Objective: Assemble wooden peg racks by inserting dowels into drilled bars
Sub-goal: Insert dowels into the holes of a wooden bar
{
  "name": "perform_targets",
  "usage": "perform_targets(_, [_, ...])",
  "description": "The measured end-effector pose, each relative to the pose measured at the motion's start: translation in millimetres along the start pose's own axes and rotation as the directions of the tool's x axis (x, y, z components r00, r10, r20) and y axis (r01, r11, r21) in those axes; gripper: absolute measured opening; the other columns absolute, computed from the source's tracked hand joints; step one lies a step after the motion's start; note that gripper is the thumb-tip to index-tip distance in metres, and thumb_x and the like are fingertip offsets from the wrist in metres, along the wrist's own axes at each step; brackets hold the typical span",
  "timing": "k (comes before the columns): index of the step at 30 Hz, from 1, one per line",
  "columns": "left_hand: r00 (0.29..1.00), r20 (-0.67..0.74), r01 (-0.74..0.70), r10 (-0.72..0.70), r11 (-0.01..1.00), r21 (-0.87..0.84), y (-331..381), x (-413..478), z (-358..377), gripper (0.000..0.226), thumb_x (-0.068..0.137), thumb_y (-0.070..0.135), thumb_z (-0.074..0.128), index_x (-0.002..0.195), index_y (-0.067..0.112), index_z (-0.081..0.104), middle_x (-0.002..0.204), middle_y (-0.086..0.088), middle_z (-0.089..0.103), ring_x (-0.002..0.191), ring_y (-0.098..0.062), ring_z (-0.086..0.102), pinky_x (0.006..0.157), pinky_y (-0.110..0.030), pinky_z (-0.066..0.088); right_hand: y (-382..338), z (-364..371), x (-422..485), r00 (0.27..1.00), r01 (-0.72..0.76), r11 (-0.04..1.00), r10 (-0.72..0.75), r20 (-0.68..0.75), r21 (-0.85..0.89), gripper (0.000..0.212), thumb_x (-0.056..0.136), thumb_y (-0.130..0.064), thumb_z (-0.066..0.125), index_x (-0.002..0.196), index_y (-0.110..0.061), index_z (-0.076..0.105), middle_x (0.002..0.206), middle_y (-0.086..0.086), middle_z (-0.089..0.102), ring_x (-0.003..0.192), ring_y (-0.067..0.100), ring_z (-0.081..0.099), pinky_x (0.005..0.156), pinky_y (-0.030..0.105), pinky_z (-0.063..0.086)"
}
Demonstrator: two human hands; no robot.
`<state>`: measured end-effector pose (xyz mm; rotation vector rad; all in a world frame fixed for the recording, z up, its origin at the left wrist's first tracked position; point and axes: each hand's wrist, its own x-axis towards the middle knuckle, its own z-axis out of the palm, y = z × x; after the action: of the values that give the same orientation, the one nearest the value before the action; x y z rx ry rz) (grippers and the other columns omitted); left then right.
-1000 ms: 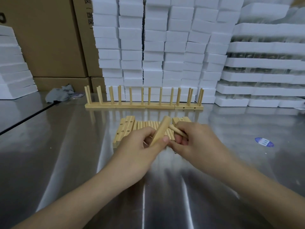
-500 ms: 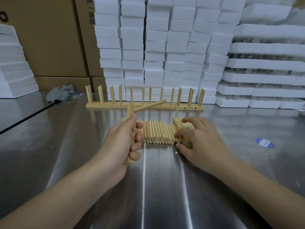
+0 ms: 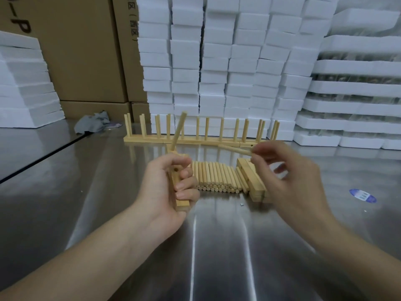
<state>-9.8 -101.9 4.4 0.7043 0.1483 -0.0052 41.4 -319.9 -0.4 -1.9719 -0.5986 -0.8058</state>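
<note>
On the steel table (image 3: 65, 203), my left hand (image 3: 165, 192) grips the bar (image 3: 182, 204); right hand (image 3: 288, 183) has just pinched up another dowel (image 3: 235, 149), so next hole!

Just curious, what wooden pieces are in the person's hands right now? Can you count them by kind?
Drilled bar: 1, gripped by the left hand.
Dowels: 2, the first dowel sticking up from that bar, the second dowel pinched by the right hand.
Total: 3.
</note>
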Motion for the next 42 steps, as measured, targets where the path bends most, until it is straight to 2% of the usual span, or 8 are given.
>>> perform_targets(3, [1.0, 0.016, -0.025, 0.025, 1.0, 0.003, -1, 0, 1, 0.019, 0.093, 0.012, 0.069, 0.106, 0.013, 0.055, 0.072, 0.001, 0.052, 0.041, -0.005, 0.032, 0.031, -0.015, 0.028, -12, 1, -4, 0.989, -0.145, 0.893, 0.14, 0.042, 0.427, 0.015, 0.1, -0.012, 0.068, 0.103, -0.025, 0.073, 0.092, -0.002, 0.079, 0.091, 0.012, 0.075, 0.07, 0.02, 0.057])
perform_targets(8, [0.994, 0.093, -0.059, 0.05, 0.994, 0.096, -3, -3, 4, 0.029, 0.083, 0.019, 0.08, 0.107, 0.01, 0.065, 0.078, 0.001, 0.063, 0.041, -0.003, 0.033, 0.032, -0.013, 0.029, -17, 6, -8, 0.99, -0.134, 0.854, 0.094, 0.104, 0.503, 0.018, 0.1, -0.003, 0.065, 0.104, -0.019, 0.072, 0.092, 0.004, 0.078, 0.091, 0.017, 0.075, 0.063, 0.023, 0.058])
perform_targets(11, [0.994, 0.079, -0.087, 0.079, 0.99, 0.112, -3, -2, 3, 0.018, 0.088, 0.011, 0.078, 0.101, 0.01, 0.066, 0.077, 0.001, 0.064, 0.044, -0.003, 0.04, 0.033, -0.013, 0.031, -15, 8, -10, 0.993, -0.116, 0.863, 0.082, 0.09, 0.492, 0.023, 0.1, -0.001, 0.064, 0.104, -0.022, 0.072, 0.095, 0.001, 0.077, 0.09, 0.016, 0.074, 0.061, 0.024, 0.058])
perform_targets(16, [0.99, 0.078, -0.128, 0.117, 0.979, 0.158, -5, 0, 1, 0.031, 0.079, 0.009, 0.083, 0.107, 0.01, 0.071, 0.079, 0.001, 0.066, 0.051, -0.004, 0.048, 0.035, -0.013, 0.033, -14, 7, -10, 0.994, -0.11, 0.875, 0.094, 0.058, 0.472, 0.022, 0.1, -0.003, 0.065, 0.105, -0.023, 0.071, 0.096, -0.003, 0.075, 0.089, 0.015, 0.073, 0.062, 0.02, 0.057])
perform_targets(22, [0.977, 0.051, -0.215, 0.209, 0.935, 0.282, -8, 4, -4, 0.042, 0.075, 0.007, 0.086, 0.115, 0.005, 0.074, 0.071, 0.003, 0.066, 0.05, -0.003, 0.045, 0.037, -0.014, 0.034, -13, 6, -11, 0.992, -0.109, 0.904, 0.076, 0.096, 0.413, 0.015, 0.092, -0.011, 0.076, 0.104, -0.02, 0.074, 0.098, -0.001, 0.074, 0.093, 0.022, 0.071, 0.063, 0.035, 0.06])
perform_targets(27, [0.986, 0.05, -0.166, 0.159, 0.96, 0.226, -3, 3, -3, 0.028, 0.1, 0.014, 0.062, 0.123, 0.001, 0.071, 0.082, -0.003, 0.075, 0.051, -0.006, 0.049, 0.036, -0.017, 0.033, -14, 7, -13, 0.997, -0.069, 0.915, 0.052, 0.053, 0.398, 0.013, 0.092, -0.015, 0.076, 0.102, -0.024, 0.079, 0.095, 0.0, 0.075, 0.088, 0.021, 0.071, 0.063, 0.047, 0.056])
perform_targets(32, [0.992, 0.104, -0.092, 0.076, 0.983, 0.16, -4, 2, -2, 0.056, 0.104, 0.047, 0.051, 0.112, -0.001, 0.08, 0.086, -0.006, 0.073, 0.053, -0.012, 0.048, 0.036, -0.021, 0.033, -23, 6, -16, 0.994, 0.071, 0.954, -0.091, 0.053, 0.292, 0.012, 0.092, -0.028, 0.074, 0.103, -0.033, 0.077, 0.099, -0.01, 0.075, 0.091, 0.018, 0.071, 0.07, 0.029, 0.057])
perform_targets(42, [0.98, 0.135, -0.19, 0.149, 0.901, 0.389, -10, 0, 1, 0.048, 0.114, 0.045, 0.037, 0.108, 0.01, 0.069, 0.081, 0.001, 0.069, 0.052, -0.01, 0.045, 0.038, -0.019, 0.029, -31, -5, -9, 0.916, 0.401, 0.912, -0.397, 0.056, -0.084, 0.016, 0.092, -0.028, 0.075, 0.101, -0.016, 0.079, 0.085, -0.01, 0.071, 0.077, 0.008, 0.062, 0.071, 0.011, 0.046])
